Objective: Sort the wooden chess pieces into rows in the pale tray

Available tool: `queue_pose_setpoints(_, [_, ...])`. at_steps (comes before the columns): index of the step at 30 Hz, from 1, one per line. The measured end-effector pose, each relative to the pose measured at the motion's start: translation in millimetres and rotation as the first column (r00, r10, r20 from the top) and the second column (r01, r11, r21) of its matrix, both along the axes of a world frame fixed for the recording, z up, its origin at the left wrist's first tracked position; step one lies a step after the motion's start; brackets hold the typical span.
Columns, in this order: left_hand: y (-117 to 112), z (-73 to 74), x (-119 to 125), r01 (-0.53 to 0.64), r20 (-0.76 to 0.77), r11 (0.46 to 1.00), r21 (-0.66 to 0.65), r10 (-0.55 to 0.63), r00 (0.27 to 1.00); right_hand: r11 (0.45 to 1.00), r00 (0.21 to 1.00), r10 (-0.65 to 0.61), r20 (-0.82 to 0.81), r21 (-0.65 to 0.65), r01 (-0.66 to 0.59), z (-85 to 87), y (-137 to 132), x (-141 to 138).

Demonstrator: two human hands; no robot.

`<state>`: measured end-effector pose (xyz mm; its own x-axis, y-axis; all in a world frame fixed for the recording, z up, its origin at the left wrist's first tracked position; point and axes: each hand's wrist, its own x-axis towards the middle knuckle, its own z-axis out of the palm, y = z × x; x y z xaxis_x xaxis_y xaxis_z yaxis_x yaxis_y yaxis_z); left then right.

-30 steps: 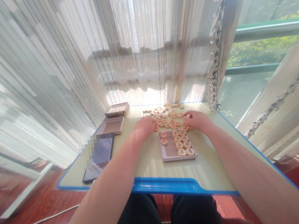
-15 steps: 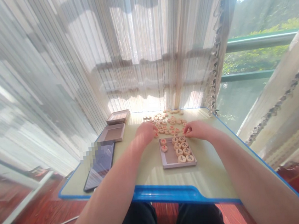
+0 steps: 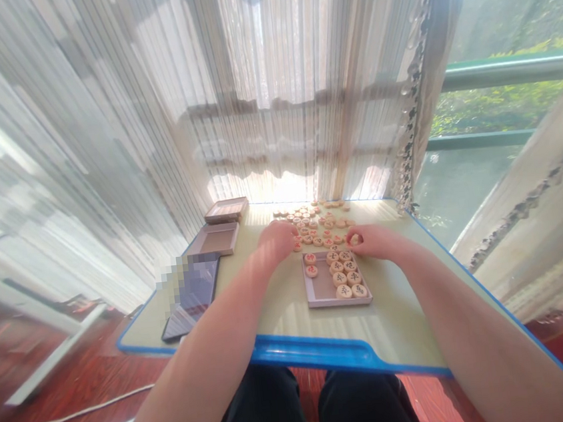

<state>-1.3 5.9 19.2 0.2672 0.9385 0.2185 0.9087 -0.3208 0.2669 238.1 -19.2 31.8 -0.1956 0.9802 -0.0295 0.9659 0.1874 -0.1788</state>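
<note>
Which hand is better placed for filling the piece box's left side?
Left, probably. The left hand is beside a red-marked piece, nearer the left side of the box; the right hand is by its right corner.

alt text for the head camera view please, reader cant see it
A person's bare left hand and bare right hand flank scattered round, pale wood-coloured discs bearing red or black characters. Nearer, a shallow pinkish-grey rectangular box holds more discs on a pale green, blue-edged table, with a flat, dark rectangular device at left.
</note>
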Motion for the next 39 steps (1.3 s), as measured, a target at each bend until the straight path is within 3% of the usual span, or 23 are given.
queue_pose_setpoints(7, [0,-3.2,-4,0.045,-0.022,0.999,0.020,-0.045,0.999,0.999,0.999,-0.012,0.053,-0.038,0.014,7.4,-4,7])
queue_pose_setpoints(10, [3,-8.1,-5,0.025,-0.060,0.998,0.053,-0.022,0.998,0.995,0.991,-0.103,0.082,0.004,0.103,6.4,-1,12])
queue_pose_setpoints(13, [5,-12.3,-6,0.013,-0.132,1.000,-0.003,-0.014,0.991,0.986,0.978,-0.166,0.125,0.013,0.166,2.9,2,17])
queue_pose_setpoints(17, [6,-13.6,-5,0.068,-0.170,0.997,-0.042,-0.074,0.983,0.990,0.980,-0.131,0.146,-0.026,0.137,2.9,1,17])
queue_pose_setpoints(30, [7,-13.8,-5,0.051,-0.136,0.998,-0.032,-0.055,0.989,0.998,0.998,0.059,0.007,-0.011,-0.059,2.1,-1,3])
queue_pose_setpoints(39, [-2,-4.9,-3,-0.085,-0.023,0.992,-0.096,0.083,0.996,0.998,0.998,0.056,-0.018,0.016,-0.056,0.2,1,3])
